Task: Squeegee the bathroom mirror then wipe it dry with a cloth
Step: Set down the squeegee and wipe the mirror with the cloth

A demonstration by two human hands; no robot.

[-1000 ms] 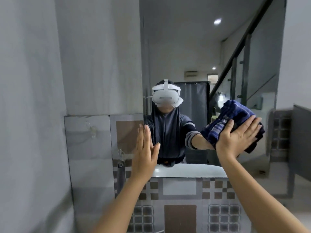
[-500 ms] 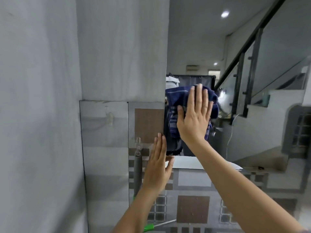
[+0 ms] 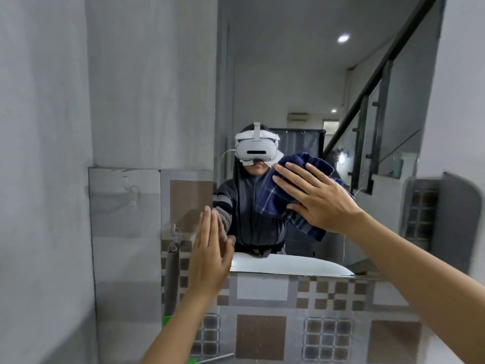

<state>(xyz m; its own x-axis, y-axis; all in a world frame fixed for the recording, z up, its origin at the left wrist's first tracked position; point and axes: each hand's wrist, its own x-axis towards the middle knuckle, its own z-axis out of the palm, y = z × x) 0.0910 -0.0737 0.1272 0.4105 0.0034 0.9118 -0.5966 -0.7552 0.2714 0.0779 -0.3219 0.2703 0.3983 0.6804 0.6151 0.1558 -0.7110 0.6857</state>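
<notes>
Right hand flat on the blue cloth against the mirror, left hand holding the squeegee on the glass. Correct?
Not quite. The head view shows the left hand empty, open and flat at the mirror's left edge. The right hand is indeed pressing the blue cloth to the glass.

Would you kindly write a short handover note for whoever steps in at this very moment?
Right hand: open, palm pressing the blue cloth flat against the mirror, roughly mid-height.
Left hand: open and empty, flat by the mirror's lower left edge.
A grey handle with a green part, possibly the squeegee, stands against the tiled wall to the left, out of use.
Done: squeegeeing appears finished; drying is under way.
Left: wipe the rest of the glass dry; which areas remain wet cannot be told.
</notes>
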